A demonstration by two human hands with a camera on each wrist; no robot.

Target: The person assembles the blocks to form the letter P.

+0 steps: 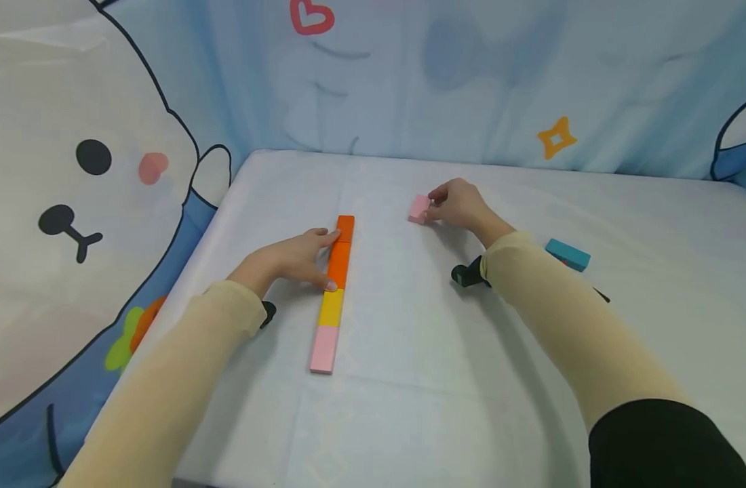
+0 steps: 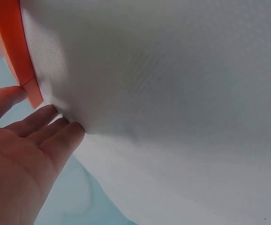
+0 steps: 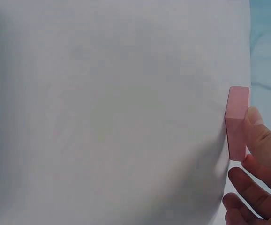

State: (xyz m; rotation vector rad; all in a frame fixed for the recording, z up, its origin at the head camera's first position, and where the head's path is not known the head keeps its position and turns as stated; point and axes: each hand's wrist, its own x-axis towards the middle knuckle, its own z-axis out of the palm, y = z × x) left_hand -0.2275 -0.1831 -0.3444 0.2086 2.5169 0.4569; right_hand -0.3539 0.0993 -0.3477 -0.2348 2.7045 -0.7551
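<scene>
A straight row of flat blocks lies on the white table in the head view: a short orange block [image 1: 345,229] at the far end, a longer orange block [image 1: 340,263], a yellow block [image 1: 331,309], and a pink block [image 1: 324,350] nearest. My left hand [image 1: 293,259] is at the row's left side, index fingertip by the orange blocks and thumb near the orange-yellow join; its fingers look fairly straight in the left wrist view. To the right of the row's far end, my right hand [image 1: 461,205] pinches another pink block [image 3: 237,124] between thumb and finger.
A teal block [image 1: 567,255] lies beside my right forearm, with a bit of red showing at its edge and part hidden by the sleeve. Dark wrist mounts [image 1: 467,272] sit under both wrists. A patterned blue cloth [image 1: 397,88] hangs behind the white table [image 1: 409,420].
</scene>
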